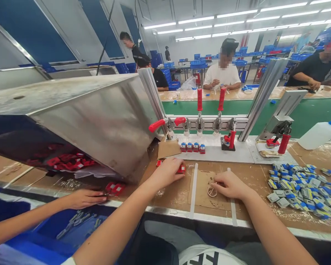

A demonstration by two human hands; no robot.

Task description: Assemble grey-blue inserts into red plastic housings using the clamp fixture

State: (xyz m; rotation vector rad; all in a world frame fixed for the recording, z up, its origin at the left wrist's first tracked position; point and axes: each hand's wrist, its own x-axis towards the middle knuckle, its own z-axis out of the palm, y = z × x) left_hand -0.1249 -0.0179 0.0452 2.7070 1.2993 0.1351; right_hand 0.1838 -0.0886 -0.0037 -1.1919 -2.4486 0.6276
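My left hand (pixel 168 172) reaches over a short row of red plastic parts (pixel 182 169), its fingers curled around them. The palm hides the middle of that row. My right hand (pixel 230 184) is closed in a pinch at a small brownish ring-shaped piece (pixel 212 191) on the cardboard sheet (pixel 201 200); the fingers partly cover it. Beyond my hands, several blue-and-red blocks (pixel 193 147) stand in a line on the white fixture base (pixel 215 154). Another block sits under the right clamp of the row, which has a red handle (pixel 232 140).
A co-worker's hand (pixel 85 198) touches red parts (pixel 115 188) at left. A large metal bin (pixel 99 117) with red pieces leans there. At right lie a pile of blue-and-grey blocks (pixel 303 189), a separate clamp (pixel 283 141) and a white bottle (pixel 318 134). People sit across the bench.
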